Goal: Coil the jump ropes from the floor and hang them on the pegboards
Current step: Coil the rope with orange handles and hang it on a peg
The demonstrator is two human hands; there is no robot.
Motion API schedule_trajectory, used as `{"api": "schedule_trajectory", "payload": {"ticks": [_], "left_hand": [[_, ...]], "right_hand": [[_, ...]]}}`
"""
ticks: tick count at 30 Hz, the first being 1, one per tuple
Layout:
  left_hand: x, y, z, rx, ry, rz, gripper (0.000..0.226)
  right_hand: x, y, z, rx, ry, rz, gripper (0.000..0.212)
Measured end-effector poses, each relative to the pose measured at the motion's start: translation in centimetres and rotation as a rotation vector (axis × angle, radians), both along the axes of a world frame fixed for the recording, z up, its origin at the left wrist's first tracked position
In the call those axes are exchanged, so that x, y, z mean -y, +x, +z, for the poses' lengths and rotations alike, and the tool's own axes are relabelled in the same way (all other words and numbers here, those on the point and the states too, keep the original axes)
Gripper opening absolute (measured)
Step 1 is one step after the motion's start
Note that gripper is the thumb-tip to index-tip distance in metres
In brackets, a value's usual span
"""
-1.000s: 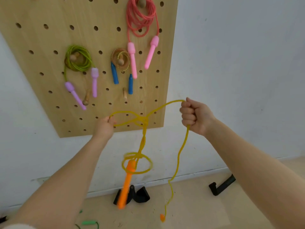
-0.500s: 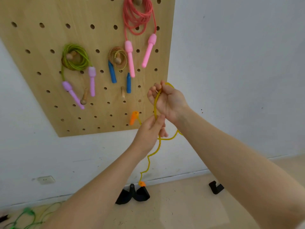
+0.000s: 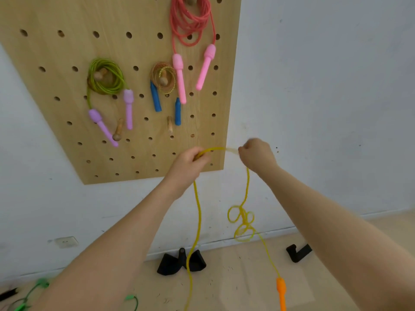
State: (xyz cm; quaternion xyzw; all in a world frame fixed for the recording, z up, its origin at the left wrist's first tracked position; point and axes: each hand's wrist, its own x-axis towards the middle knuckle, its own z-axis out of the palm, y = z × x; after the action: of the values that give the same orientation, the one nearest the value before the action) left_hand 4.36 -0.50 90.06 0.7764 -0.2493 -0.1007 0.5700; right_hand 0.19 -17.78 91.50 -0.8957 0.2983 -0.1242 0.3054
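A yellow jump rope (image 3: 197, 212) stretches between my two hands in front of the wooden pegboard (image 3: 139, 140). My left hand (image 3: 190, 162) grips one part of it, my right hand (image 3: 256, 156) grips another. From the right hand the rope drops into a tangle of small loops (image 3: 241, 221) and ends in an orange handle (image 3: 281, 292) near the floor. From the left hand a long strand falls out of view below. Three coiled ropes hang on pegs: green with purple handles (image 3: 105, 77), brownish with blue handles (image 3: 162, 75), red with pink handles (image 3: 190, 23).
Two bare wooden pegs (image 3: 118, 133) (image 3: 169, 126) stick out low on the board. A green rope (image 3: 27, 297) lies on the floor at lower left. Black objects (image 3: 179, 262) (image 3: 297, 252) sit by the wall base. A wall socket (image 3: 65, 242) is at left.
My hands were close together half a second ago; they have now pulled apart with a span of rope between them. The orange handle has dropped from near the board to the floor.
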Motion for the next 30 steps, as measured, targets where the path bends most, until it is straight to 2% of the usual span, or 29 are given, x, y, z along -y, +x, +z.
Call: {"api": "schedule_trajectory", "payload": {"ticks": [2, 3, 4, 6, 8, 10, 13, 15, 16, 18, 19, 22, 24, 26, 28, 30], "left_hand": [[0.6, -0.4, 1.6, 0.03, 0.057, -0.085, 0.016], [0.9, -0.7, 2.0, 0.011, 0.048, -0.117, 0.017], [1.0, -0.9, 2.3, -0.041, -0.005, -0.144, 0.02], [1.0, -1.2, 2.5, -0.139, -0.144, -0.161, 0.022], [0.3, -1.0, 2.1, -0.13, -0.146, -0.15, 0.02], [-0.6, -0.6, 1.0, -0.069, -0.029, -0.136, 0.016], [-2.1, 0.2, -1.7, 0.037, 0.222, -0.114, 0.019], [-3.2, 0.8, -3.1, 0.023, 0.264, -0.089, 0.023], [-3.6, 0.9, -3.5, 0.002, 0.253, -0.08, 0.025], [-4.1, 0.8, -3.6, -0.045, 0.184, -0.076, 0.026], [-4.1, 0.6, -3.3, -0.05, 0.138, -0.081, 0.026], [-2.8, -0.1, -1.8, 0.068, 0.158, -0.146, 0.02], [-1.7, -0.6, -0.7, 0.122, 0.159, -0.189, 0.016], [-1.4, -0.6, -0.3, 0.113, 0.087, -0.148, 0.022], [-1.8, -0.2, -0.8, 0.074, 0.046, -0.11, 0.02], [-2.7, 0.3, -2.0, 0.12, 0.173, -0.102, 0.016]], "right_hand": [[-1.6, -1.0, 1.1, 0.292, -0.053, 0.283, 0.045], [-2.5, -1.4, 1.7, 0.333, 0.009, 0.461, 0.054], [-3.5, -1.8, 2.2, 0.293, 0.084, 0.601, 0.057], [-4.3, -2.0, 2.3, 0.149, 0.184, 0.72, 0.048], [-3.9, -2.1, 2.2, 0.124, 0.109, 0.674, 0.026], [-3.0, -2.2, 2.0, 0.166, 0.092, 0.611, 0.009], [-1.9, -2.1, 1.4, 0.318, 0.192, 0.44, 0.015], [-1.1, -1.8, 1.2, 0.462, 0.319, 0.214, 0.02], [-0.6, -1.7, 1.0, 0.474, 0.341, 0.111, 0.022], [0.1, -1.8, 0.6, 0.32, 0.266, 0.039, 0.018], [0.0, -2.0, 0.5, 0.222, 0.231, 0.083, 0.016], [-2.6, -2.8, 0.5, 0.065, 0.203, 0.496, 0.055], [-5.0, -2.8, 0.8, 0.038, 0.183, 0.721, 0.063], [-6.0, -2.5, 1.0, 0.05, 0.122, 0.727, 0.053], [-5.9, -2.3, 1.2, 0.097, 0.034, 0.628, 0.027], [-5.2, -2.2, 1.3, 0.183, -0.02, 0.546, 0.01]]}}
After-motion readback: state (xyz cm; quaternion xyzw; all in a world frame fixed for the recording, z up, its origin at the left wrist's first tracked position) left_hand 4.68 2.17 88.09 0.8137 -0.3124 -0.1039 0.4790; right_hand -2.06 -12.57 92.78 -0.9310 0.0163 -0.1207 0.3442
